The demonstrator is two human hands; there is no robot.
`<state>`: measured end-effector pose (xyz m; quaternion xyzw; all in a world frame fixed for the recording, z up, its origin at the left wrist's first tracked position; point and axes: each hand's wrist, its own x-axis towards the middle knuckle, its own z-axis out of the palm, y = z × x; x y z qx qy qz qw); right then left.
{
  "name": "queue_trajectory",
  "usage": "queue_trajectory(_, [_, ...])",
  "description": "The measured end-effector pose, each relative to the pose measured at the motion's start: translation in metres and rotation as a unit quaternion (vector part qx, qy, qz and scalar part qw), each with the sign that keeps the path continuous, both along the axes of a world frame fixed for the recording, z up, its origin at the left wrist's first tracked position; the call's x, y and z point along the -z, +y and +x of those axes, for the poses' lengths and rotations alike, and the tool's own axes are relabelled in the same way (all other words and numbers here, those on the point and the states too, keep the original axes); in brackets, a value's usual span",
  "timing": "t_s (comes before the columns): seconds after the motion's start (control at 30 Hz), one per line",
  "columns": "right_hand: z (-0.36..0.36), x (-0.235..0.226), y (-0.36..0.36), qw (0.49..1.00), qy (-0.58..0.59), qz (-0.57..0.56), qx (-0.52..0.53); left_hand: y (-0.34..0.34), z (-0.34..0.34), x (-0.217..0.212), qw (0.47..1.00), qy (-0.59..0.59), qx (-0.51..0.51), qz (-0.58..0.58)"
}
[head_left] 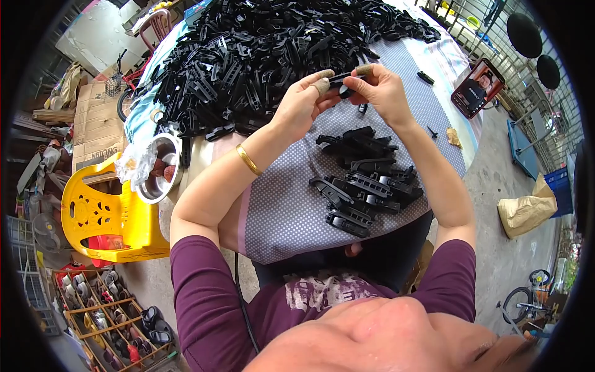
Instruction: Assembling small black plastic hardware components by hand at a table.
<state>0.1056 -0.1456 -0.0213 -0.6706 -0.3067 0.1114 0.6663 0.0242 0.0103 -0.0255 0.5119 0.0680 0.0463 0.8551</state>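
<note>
- Left hand (297, 106): raised above the table; thumb and fingers closed on the left end of a black plastic part; tan covers (321, 85) on two digits.
- Right hand (389, 94): level with the left and near it; thumb and fingers pinched on the right side of the same part; a similar tan cover on one finger.
- Black plastic part (338, 80), one, slim: held between the two hands, in front of the large heap; fingers hide much of it, so its full shape cannot be told.
- Large heap (248, 59) of black plastic pieces: across the far side of the table, beyond the hands and to their left.
- Small pile (365, 183) of similar black pieces: on the near side of the table, between the forearms, apart from the heap.
- Tablecloth (273, 214), grey with a pale dotted pattern: beneath the small pile.
- Loose black piece (425, 77): lying to the right of the right hand.
- Phone (477, 88), screen lit: at the table's right side.
- Brownish scrap (454, 138): near the table's right edge, below the phone.
- Bangle (249, 160), gold-coloured: on the left forearm.
- Metal bowl (147, 192): at the table's left edge, holding reddish-brown round items (168, 172); clear plastic bag (137, 162) over its left side.
- Chair (142, 229), yellow: left of the table.
</note>
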Motion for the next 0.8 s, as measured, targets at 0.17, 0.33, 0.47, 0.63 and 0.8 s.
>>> queue_trajectory(0.17, [-0.009,0.006,0.008,0.992,-0.1,0.01,0.072,-0.002,-0.002,0.006,0.998,-0.042,0.05,-0.01])
queue_trajectory(0.33, [-0.012,0.011,0.011,0.974,-0.199,-0.02,0.11,0.0,-0.005,0.008,0.991,-0.074,0.018,0.11])
queue_trajectory(0.47, [-0.012,0.0,0.005,0.992,-0.112,-0.022,0.045,0.008,-0.003,0.003,0.957,-0.137,-0.022,0.254])
queue_trajectory(0.63, [0.002,-0.005,-0.019,0.988,-0.148,-0.042,-0.03,0.003,-0.008,-0.009,0.937,-0.157,-0.023,0.31])
queue_trajectory(0.8, [0.0,-0.008,-0.016,0.938,-0.309,-0.142,0.065,0.008,-0.008,-0.009,0.915,-0.174,-0.031,0.363])
